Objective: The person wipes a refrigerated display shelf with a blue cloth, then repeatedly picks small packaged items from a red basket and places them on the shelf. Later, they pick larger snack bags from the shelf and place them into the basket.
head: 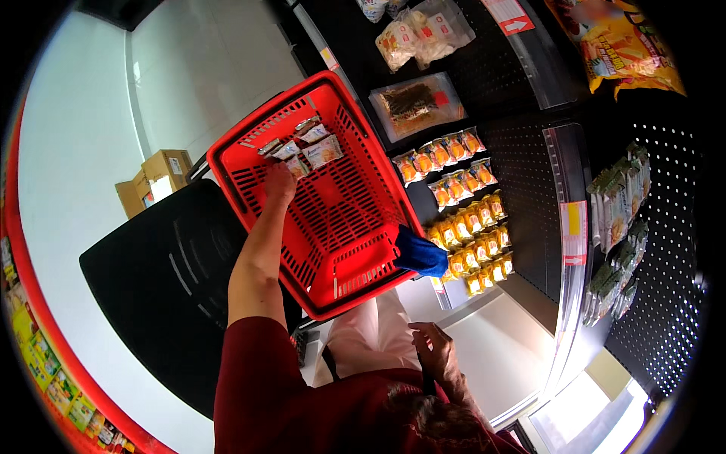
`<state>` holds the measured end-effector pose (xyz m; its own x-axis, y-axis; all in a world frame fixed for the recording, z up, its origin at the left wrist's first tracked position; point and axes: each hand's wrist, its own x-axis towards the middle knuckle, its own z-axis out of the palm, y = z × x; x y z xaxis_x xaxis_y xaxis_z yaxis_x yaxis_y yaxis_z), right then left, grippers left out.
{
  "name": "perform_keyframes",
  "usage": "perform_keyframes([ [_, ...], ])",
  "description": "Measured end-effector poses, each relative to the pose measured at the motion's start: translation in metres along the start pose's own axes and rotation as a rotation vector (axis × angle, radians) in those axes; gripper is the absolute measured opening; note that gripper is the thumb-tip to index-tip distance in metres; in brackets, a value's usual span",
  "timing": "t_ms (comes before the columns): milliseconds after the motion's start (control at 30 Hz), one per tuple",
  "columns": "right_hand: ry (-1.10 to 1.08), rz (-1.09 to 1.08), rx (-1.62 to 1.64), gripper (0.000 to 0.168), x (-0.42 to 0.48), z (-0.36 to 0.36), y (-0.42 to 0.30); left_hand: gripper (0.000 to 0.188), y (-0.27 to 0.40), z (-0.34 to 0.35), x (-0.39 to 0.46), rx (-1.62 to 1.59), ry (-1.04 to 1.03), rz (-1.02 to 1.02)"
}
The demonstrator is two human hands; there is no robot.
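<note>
My left hand [281, 180] reaches down into a red plastic shopping basket [326, 190]. Its fingers meet a small snack packet [296, 167]; whether they grip it is hidden. Beside that packet lie a larger wrapped snack [323, 152] and several other small packets [286, 150], all at the basket's far end. A dark blue cloth [418, 252] hangs over the basket's near right rim. Close to my waist, my right hand [437, 349] has bent fingers beside a black strap [425, 369]; its hold on the strap is unclear.
Black shelving on the right bears orange-wrapped snacks [439, 156], yellow-wrapped snacks [468, 221], a flat clear pack [418, 105], bagged food [422, 34] and green-and-silver packets [621, 193]. A black surface [164, 272] and an open cardboard box [161, 170] are on the left.
</note>
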<state>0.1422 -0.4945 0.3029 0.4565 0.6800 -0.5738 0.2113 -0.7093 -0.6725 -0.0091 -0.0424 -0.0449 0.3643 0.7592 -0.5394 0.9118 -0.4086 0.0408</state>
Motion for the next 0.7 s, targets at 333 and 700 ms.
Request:
perform_keyframes([
  [333,-0.037,0.025,0.044,0.018,0.009,0.007,0.002,0.078,0.008,-0.019,0.007,-0.147,-0.061,-0.113],
  [700,0.011,-0.063,0.036,0.017,0.010,0.001,0.003,0.078,0.025,0.005,-0.022,-0.128,0.103,-0.096],
])
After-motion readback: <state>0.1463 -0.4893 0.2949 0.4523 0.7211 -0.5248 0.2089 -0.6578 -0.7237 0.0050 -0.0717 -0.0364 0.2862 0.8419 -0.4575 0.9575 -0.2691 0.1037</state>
